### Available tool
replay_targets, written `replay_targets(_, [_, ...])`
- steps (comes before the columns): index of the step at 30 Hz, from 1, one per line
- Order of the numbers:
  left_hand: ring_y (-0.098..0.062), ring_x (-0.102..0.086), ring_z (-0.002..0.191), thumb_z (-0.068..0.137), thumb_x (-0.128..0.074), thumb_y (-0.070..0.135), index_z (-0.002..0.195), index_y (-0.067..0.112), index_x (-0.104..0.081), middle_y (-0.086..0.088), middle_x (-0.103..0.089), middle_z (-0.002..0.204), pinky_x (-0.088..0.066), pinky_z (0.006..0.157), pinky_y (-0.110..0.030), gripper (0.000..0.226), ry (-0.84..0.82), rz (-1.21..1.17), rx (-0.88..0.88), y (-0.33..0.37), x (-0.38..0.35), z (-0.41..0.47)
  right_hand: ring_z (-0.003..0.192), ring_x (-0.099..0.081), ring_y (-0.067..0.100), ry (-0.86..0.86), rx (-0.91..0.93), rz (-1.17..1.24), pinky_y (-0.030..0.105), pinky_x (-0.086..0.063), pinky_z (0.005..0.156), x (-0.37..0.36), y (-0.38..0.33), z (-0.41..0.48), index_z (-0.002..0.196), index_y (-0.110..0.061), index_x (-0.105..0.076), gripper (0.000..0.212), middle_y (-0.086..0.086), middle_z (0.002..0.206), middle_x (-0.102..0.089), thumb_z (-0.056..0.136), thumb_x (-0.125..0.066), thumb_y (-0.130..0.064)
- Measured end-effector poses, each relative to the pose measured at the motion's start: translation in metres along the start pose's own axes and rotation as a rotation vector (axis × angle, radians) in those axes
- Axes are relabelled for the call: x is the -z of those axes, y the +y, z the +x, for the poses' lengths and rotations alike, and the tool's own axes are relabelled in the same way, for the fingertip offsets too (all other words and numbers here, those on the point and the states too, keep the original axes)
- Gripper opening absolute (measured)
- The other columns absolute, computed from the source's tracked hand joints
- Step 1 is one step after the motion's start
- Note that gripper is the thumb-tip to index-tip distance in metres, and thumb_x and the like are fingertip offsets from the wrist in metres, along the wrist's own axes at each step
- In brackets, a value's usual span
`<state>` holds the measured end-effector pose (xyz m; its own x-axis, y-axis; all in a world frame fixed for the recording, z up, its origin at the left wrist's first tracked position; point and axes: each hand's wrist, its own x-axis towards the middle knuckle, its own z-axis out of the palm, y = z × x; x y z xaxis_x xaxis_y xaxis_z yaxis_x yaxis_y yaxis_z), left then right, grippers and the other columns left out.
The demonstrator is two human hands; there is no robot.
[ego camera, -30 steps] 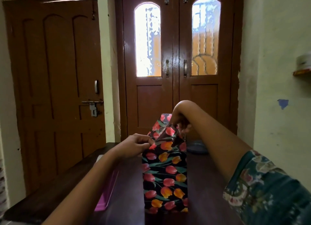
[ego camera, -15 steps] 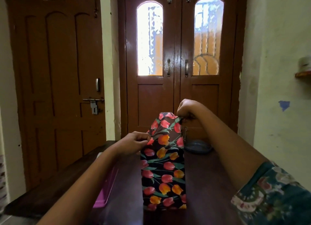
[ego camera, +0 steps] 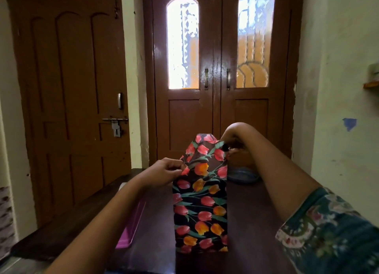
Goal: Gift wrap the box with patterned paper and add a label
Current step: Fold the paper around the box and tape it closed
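A tall box wrapped in black paper with red and orange tulips stands upright on the dark wooden table, in the middle of the head view. Its upper end flap rises in a tapered, pointed shape. My left hand pinches the paper's left edge near the top of the box. My right hand reaches over from the right and pinches the flap's upper right edge, fingers curled. The box itself is hidden under the paper. No label is in view.
A flat pink tray or folder lies on the table to the left of the box. A round bluish dish sits behind the box on the right. Brown doors stand beyond the table's far edge. A wall is close on the right.
The end flap has been drawn up and straightened into a taller pointed shape. My right hand shifted from the flap's top to its upper right edge. My left hand keeps its pinch.
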<state>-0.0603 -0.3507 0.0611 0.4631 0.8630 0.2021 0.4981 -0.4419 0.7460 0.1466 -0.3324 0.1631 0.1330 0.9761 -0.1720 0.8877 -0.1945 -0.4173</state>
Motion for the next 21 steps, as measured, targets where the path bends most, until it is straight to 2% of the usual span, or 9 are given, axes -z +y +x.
replay_targets(1, [-0.010, -0.060, 0.089, 0.096, -0.046, 0.020, 0.080, 0.024, -0.058, 0.001, -0.060, 0.094, -0.047, 0.070, -0.018, 0.020, 0.004, 0.001, 0.001, 0.000, 0.000, 0.000, 0.034, -0.050, 0.008, 0.039, 0.010, -0.008, 0.013, -0.040, 0.035, -0.001, 0.000, 0.003, 0.075, -0.002, -0.052, 0.023, 0.005, 0.070, -0.052, 0.094, -0.050, -0.014])
replay_targets(5, [-0.013, -0.060, 0.092, 0.096, -0.047, 0.019, 0.080, 0.024, -0.059, 0.000, -0.060, 0.096, -0.048, 0.073, -0.020, 0.020, 0.002, 0.014, 0.001, -0.002, 0.001, 0.001, 0.071, -0.059, 0.013, 0.292, 0.109, -0.038, 0.021, -0.053, 0.075, -0.008, -0.004, 0.014, 0.090, -0.005, -0.061, 0.014, 0.006, 0.083, -0.060, 0.083, -0.063, -0.018])
replay_targets(6, [-0.014, -0.060, 0.093, 0.096, -0.047, 0.019, 0.082, 0.023, -0.059, -0.001, -0.061, 0.097, -0.048, 0.074, -0.021, 0.019, -0.002, 0.025, 0.005, -0.002, 0.002, 0.001, 0.072, -0.060, 0.013, 0.336, 0.130, -0.029, 0.022, -0.054, 0.076, -0.009, -0.006, 0.013, 0.092, -0.006, -0.061, 0.017, 0.005, 0.084, -0.060, 0.081, -0.066, -0.019])
replay_targets(8, [-0.015, -0.061, 0.095, 0.096, -0.046, 0.019, 0.088, 0.019, -0.061, -0.003, -0.061, 0.100, -0.050, 0.076, -0.023, 0.016, 0.004, 0.038, 0.017, -0.004, 0.004, 0.000, 0.066, -0.056, 0.010, 0.419, 0.172, -0.034, 0.020, -0.052, 0.064, -0.013, -0.010, 0.010, 0.094, -0.008, -0.058, 0.021, 0.003, 0.080, -0.057, 0.079, -0.068, -0.019])
replay_targets(11, [-0.015, -0.062, 0.098, 0.096, -0.046, 0.020, 0.096, 0.016, -0.063, -0.003, -0.062, 0.103, -0.052, 0.078, -0.024, 0.017, 0.009, 0.022, 0.012, -0.007, 0.010, -0.005, 0.062, -0.049, 0.011, 0.538, 0.213, -0.036, 0.019, -0.040, 0.050, -0.022, -0.013, 0.012, 0.095, -0.009, -0.057, 0.019, 0.002, 0.072, -0.049, 0.083, -0.063, -0.023])
replay_targets(15, [-0.006, -0.061, 0.086, 0.095, -0.047, 0.019, 0.081, 0.028, -0.060, 0.006, -0.060, 0.092, -0.048, 0.069, -0.018, 0.021, -0.035, 0.028, -0.037, 0.001, 0.001, -0.002, 0.096, -0.062, 0.029, 0.739, 0.243, 0.180, 0.027, -0.044, 0.063, -0.001, -0.017, 0.017, 0.105, -0.002, -0.063, 0.029, 0.014, 0.098, -0.065, 0.091, -0.050, -0.024])
replay_targets(17, [-0.004, -0.059, 0.081, 0.095, -0.048, 0.018, 0.077, 0.031, -0.058, 0.008, -0.058, 0.089, -0.047, 0.068, -0.018, 0.025, -0.026, 0.093, -0.061, 0.005, -0.004, 0.005, 0.089, -0.061, 0.027, 0.623, 0.251, 0.158, 0.029, -0.048, 0.066, 0.010, -0.016, 0.012, 0.101, -0.001, -0.060, 0.031, 0.013, 0.087, -0.063, 0.092, -0.051, -0.029])
replay_targets(19, [-0.004, -0.059, 0.083, 0.095, -0.048, 0.018, 0.076, 0.032, -0.059, 0.009, -0.058, 0.089, -0.047, 0.069, -0.018, 0.026, -0.011, 0.102, -0.071, 0.006, -0.005, 0.009, 0.083, -0.058, 0.023, 0.386, 0.188, 0.047, 0.031, -0.051, 0.081, 0.011, -0.010, 0.008, 0.086, -0.003, -0.055, 0.033, 0.009, 0.078, -0.055, 0.091, -0.054, -0.035])
replay_targets(21, [-0.003, -0.059, 0.083, 0.095, -0.048, 0.018, 0.076, 0.030, -0.059, 0.010, -0.059, 0.088, -0.047, 0.068, -0.016, 0.025, -0.012, 0.072, -0.081, 0.004, -0.004, 0.006, 0.081, -0.059, 0.020, 0.149, 0.065, 0.015, 0.030, -0.050, 0.090, 0.006, -0.002, 0.009, 0.088, -0.005, -0.057, 0.023, 0.009, 0.084, -0.057, 0.091, -0.055, -0.028])
